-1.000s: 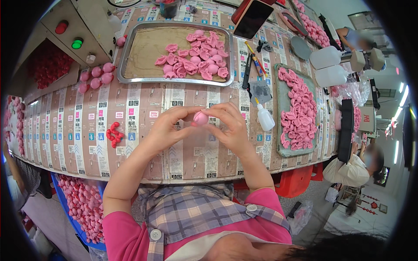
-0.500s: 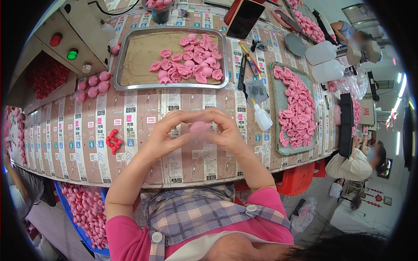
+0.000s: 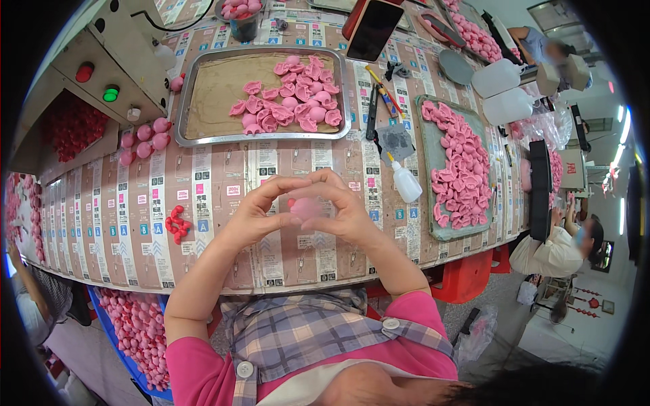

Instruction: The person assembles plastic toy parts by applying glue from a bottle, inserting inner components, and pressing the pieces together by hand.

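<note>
Just above the table's front part, a round pink rubber-like piece [image 3: 309,208] sits between the fingers of both my hands. A small red bit shows at its upper left. My left hand [image 3: 261,208] curves around it from the left, thumb below and fingers above. From the right, my right hand [image 3: 351,211] closes on the same piece, and the fingertips of both hands nearly meet at the top. To the left, a small cluster of red pieces [image 3: 177,224] lies on the table. Beyond my hands, pink cupped shells and balls [image 3: 296,95] lie on a metal tray [image 3: 264,139].
A green-grey tray [image 3: 429,203] of pink shells stands right, beside a white squeeze bottle [image 3: 408,184]. Pens and a cutter [image 3: 372,111] lie behind it. Far left are a machine box [image 3: 122,61] and pink balls [image 3: 144,149]. A blue crate [image 3: 112,331] stands below the table.
The pink piece has turned in my fingers, so a red bit now shows at its upper left. My hands stay almost in the same spot.
</note>
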{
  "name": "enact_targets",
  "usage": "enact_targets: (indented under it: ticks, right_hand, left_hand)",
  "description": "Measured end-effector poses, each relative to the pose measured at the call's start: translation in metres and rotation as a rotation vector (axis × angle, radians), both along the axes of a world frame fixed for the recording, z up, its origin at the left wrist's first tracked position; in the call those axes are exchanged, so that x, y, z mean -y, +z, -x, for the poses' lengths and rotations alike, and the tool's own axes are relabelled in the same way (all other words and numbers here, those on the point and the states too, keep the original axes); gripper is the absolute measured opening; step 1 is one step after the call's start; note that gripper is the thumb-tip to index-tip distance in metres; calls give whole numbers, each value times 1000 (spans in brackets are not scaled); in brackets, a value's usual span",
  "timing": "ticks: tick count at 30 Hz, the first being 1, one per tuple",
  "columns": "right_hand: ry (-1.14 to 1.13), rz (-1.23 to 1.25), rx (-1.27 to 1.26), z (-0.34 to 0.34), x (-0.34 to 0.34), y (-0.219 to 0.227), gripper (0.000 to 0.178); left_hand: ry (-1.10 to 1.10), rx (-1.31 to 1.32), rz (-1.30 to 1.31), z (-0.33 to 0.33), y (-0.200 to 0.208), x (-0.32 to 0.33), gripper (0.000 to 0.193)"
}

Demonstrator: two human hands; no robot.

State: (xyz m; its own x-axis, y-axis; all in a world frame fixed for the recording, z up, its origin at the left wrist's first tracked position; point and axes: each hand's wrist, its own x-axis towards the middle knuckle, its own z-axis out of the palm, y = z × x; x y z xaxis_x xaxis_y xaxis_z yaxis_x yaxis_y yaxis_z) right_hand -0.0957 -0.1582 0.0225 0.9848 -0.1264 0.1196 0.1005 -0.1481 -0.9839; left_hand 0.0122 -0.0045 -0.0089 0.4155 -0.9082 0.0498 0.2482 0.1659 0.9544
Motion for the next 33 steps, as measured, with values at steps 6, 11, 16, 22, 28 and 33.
enact_targets:
  ticks: [6, 11, 16, 22, 28, 33]
  right_hand:
    - [0, 91, -27, 2, 1, 0, 39]
    - [-22, 174, 15, 2, -1, -2, 40]
    - [-46, 232, 88, 3, -1, 3, 39]
    - [-80, 359, 171, 2, -1, 3, 38]
    - [-50, 355, 170, 3, -1, 2, 37]
    - [-52, 283, 121, 3, -3, 1, 40]
  left_hand:
    - [-43, -66, -24, 1, 4, 2, 56]
    - [-66, -186, -29, 1, 7, 2, 57]
    - [-76, -215, -29, 3, 5, 2, 55]
    - [-101, -344, -36, 6, 1, 3, 53]
    - [-170, -373, -21, 4, -2, 0, 51]
    - [-143, -410, 6, 6, 1, 4, 53]
